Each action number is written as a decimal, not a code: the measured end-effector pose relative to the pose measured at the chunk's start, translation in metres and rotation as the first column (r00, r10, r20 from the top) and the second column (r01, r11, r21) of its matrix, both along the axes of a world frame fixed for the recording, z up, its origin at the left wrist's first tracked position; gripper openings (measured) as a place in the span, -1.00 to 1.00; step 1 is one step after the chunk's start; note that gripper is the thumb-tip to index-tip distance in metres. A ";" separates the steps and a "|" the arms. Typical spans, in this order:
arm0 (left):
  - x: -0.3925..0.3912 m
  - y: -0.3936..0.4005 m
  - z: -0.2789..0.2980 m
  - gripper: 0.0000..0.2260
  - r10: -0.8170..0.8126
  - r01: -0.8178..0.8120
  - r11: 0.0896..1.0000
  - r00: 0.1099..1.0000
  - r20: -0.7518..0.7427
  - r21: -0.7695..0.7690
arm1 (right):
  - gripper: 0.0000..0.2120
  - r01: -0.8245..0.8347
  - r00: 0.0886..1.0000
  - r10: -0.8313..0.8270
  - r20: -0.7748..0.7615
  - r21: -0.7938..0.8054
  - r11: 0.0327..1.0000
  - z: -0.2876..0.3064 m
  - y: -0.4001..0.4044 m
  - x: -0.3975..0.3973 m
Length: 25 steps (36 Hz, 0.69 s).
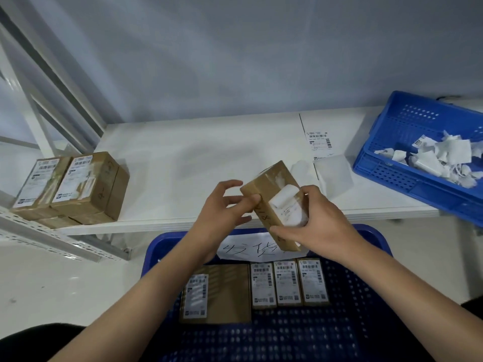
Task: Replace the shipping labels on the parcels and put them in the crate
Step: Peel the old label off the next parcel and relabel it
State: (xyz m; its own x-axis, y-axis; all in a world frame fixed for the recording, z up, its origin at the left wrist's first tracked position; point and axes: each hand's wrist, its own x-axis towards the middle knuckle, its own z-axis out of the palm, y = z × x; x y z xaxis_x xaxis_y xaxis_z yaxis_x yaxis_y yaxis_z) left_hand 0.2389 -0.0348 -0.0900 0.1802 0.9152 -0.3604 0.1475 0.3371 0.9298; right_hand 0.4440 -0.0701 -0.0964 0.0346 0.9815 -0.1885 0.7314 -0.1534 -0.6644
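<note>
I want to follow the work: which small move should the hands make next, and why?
Probably peel the curled old label fully off the parcel: the right hand pinches it half-lifted, and the left hand steadies the box.

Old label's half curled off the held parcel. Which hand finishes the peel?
Right, probably. The right hand grips the parcel with its thumb already beside the curled label. The left hand steadies the parcel's far end, away from the label.
</note>
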 end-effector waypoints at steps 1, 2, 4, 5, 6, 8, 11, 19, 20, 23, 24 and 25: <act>0.003 -0.001 -0.002 -0.54 0.019 -0.019 1.000 1.000 0.001 -0.001 | -0.21 -0.008 0.998 0.006 0.063 0.023 1.000 -0.001 -0.002 -0.002; 0.005 -0.001 -0.002 -0.54 0.035 -0.035 0.999 0.999 -0.007 0.002 | -0.20 -0.011 0.995 0.007 0.101 0.034 0.999 -0.003 -0.003 -0.004; 0.008 -0.002 -0.003 -0.53 0.067 -0.067 0.998 0.998 -0.013 0.002 | -0.16 -0.022 0.990 0.015 0.137 0.050 0.998 -0.005 -0.006 -0.008; 0.009 -0.002 -0.003 -0.53 0.088 -0.088 0.996 0.996 -0.007 -0.002 | -0.14 -0.033 0.988 0.024 0.152 0.061 0.998 -0.006 -0.007 -0.009; 0.009 -0.002 -0.002 -0.54 0.108 -0.109 0.994 0.994 -0.001 -0.003 | -0.12 -0.042 0.987 0.031 0.157 0.068 0.997 -0.008 -0.007 -0.010; 0.007 -0.001 -0.003 -0.54 0.142 -0.142 0.990 0.990 -0.021 0.013 | -0.11 -0.065 0.993 0.058 0.104 0.064 0.996 -0.008 -0.007 -0.010; 0.001 0.002 -0.006 -0.50 0.164 -0.158 0.986 0.981 -0.101 0.062 | -0.17 -0.111 0.994 0.106 0.041 0.157 0.981 -0.002 -0.007 -0.005; 0.001 -0.001 -0.004 -0.56 0.098 -0.035 0.977 0.948 -0.302 0.208 | -0.78 -0.418 0.908 0.295 0.297 0.608 0.675 -0.018 -0.002 -0.007; 0.001 -0.001 -0.004 -0.56 0.094 -0.024 0.976 0.943 -0.320 0.216 | -0.77 -0.430 0.903 0.308 0.300 0.600 0.675 -0.021 -0.002 -0.006; 0.002 -0.002 -0.004 -0.57 0.108 -0.041 0.977 0.941 -0.322 0.208 | -0.75 -0.438 0.899 0.321 0.300 0.576 0.690 -0.026 -0.001 -0.005; 0.002 -0.002 -0.003 -0.57 0.113 -0.049 0.978 0.941 -0.317 0.203 | -0.77 -0.428 0.903 0.316 0.290 0.574 0.698 -0.027 -0.001 -0.004; 0.002 -0.002 -0.003 -0.57 0.113 -0.051 0.979 0.941 -0.318 0.197 | -0.79 -0.416 0.909 0.309 0.280 0.576 0.703 -0.028 -0.001 -0.005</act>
State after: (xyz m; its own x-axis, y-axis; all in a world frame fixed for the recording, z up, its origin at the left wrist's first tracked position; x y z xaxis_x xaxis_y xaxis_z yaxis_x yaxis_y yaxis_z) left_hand 0.2410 -0.0364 -0.0932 0.0032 0.9775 -0.2109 0.4316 0.1889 0.8821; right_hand 0.4392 -0.0707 -0.1241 -0.3736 0.8216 0.4306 0.7414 0.5435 -0.3936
